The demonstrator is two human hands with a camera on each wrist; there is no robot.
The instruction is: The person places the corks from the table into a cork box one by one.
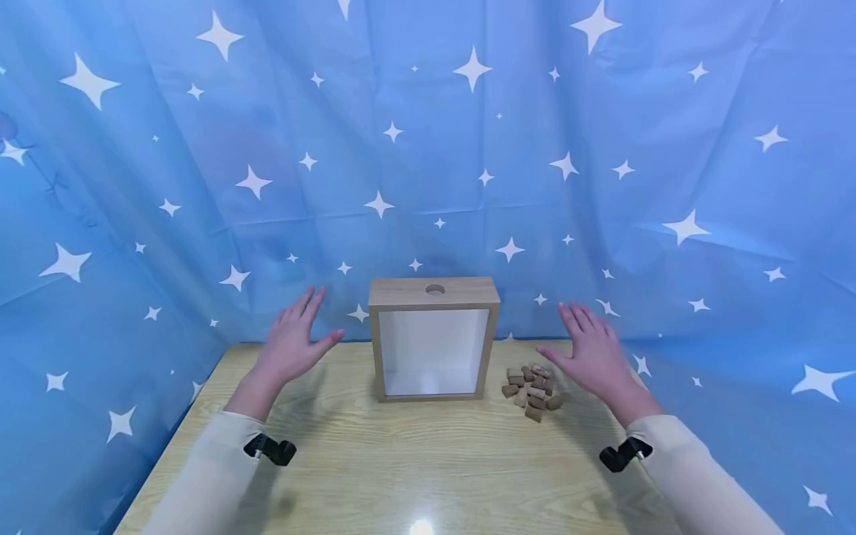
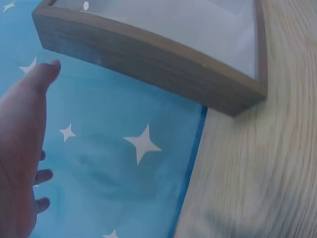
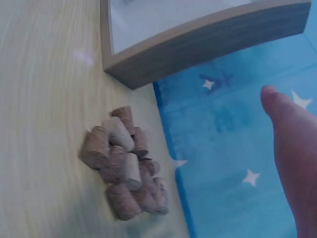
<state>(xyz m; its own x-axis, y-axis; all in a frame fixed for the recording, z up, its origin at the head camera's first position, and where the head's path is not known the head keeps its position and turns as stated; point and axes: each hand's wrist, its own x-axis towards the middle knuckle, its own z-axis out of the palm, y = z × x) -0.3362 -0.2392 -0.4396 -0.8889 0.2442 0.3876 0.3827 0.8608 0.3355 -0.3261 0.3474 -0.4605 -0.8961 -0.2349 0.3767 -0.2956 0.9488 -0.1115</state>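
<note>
Much is cut off in the close views: the left wrist view keeps only the thumb and a few fingertips of the left hand [image 1: 290, 343], while the right wrist view keeps just the thumb side of the right hand [image 1: 591, 355]. Both sleeves [image 1: 214, 468] run out of the head view at the bottom. The wine corks [image 1: 536, 394] overlap, so an exact count is hard to make out; whether a clear pane covers the front of the wooden shadow box [image 1: 431, 349] is also uncertain.

The box stands upright, a square, wood-grain frame around a pale white interior, with a round hole [image 1: 435, 290] in its top. The corks, short brown cylinders (a few paler than the rest), lie in a loose heap between the box and the right hand.

Both hands are spread, fingers extended and thumbs out toward the box, holding nothing and well apart from it.

The box sits near the back edge of the light wood tabletop [image 1: 428, 446], close to the blue star-patterned curtain [image 1: 428, 178]. A gap separates the left hand from the box, and a broad stretch of tabletop lies between the forearms; its near edge is out of frame.
</note>
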